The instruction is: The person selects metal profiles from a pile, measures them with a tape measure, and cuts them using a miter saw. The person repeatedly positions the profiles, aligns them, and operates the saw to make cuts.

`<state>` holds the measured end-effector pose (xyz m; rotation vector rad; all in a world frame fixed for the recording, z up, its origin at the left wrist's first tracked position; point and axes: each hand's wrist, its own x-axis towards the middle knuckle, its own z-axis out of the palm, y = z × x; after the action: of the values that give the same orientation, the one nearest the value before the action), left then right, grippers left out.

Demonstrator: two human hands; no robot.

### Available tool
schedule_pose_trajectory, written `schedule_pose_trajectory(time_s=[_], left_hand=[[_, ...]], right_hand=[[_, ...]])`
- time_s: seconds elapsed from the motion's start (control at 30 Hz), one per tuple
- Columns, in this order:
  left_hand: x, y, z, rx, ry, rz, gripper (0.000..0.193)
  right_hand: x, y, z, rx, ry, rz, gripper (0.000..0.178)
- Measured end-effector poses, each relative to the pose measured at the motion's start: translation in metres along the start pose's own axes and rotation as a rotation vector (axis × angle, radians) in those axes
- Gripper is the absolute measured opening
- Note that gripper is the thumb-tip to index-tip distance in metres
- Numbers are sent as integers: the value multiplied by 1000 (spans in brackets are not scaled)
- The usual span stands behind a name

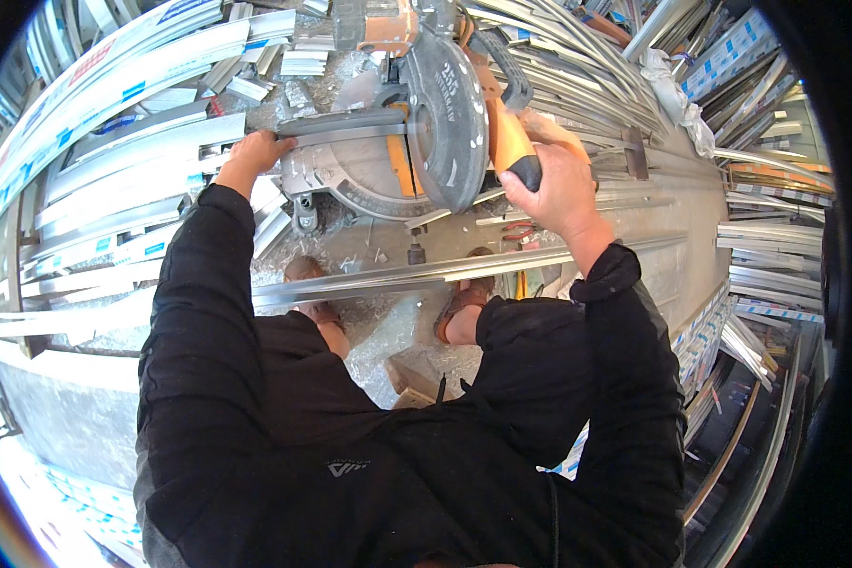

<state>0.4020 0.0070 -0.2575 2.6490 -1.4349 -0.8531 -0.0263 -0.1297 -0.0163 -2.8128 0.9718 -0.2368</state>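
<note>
A miter saw (445, 123) with a dark round blade guard and a grey round base (331, 175) stands in front of me. My right hand (559, 187) is wrapped round its orange-and-black handle (511, 142). At the saw's left side my left hand (254, 156) grips the end of a thin metal profile (350, 133), thumb pointing right along it. That profile lies across the saw base and passes behind the blade guard, which hides where it meets the blade. The fingers of my left hand are partly hidden.
Long metal profiles (350, 284) cross in front of my feet. Red-handled pliers (518, 230) lie right of the saw's front. Wrapped profiles (133, 85) are stacked at left; more long strips (577, 76) lie at the back right. Offcuts (303, 62) and shavings litter the floor.
</note>
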Motion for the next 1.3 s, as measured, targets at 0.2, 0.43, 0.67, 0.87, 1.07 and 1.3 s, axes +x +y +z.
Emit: schedule_pose_trajectory(time_s=[0.2, 0.43, 0.67, 0.87, 1.07, 1.3], left_hand=[[-4, 1, -2, -11, 3, -2, 68], [-3, 2, -2, 19, 6, 17, 70], [-1, -2, 2, 18, 35, 35, 71], [-2, 1, 0, 4, 13, 22, 72], [1, 1, 1, 34, -9, -2, 73], [6, -6, 11, 39, 77, 50, 75]], right_hand=[[-10, 1, 11, -11, 40, -17, 41], [-14, 4, 17, -36, 50, -23, 45], [-17, 3, 23, -36, 22, -13, 47], [-21, 1, 24, -27, -2, 30, 46], [-26, 2, 30, -21, -51, 46, 46], [-30, 5, 37, -36, -57, 29, 45]])
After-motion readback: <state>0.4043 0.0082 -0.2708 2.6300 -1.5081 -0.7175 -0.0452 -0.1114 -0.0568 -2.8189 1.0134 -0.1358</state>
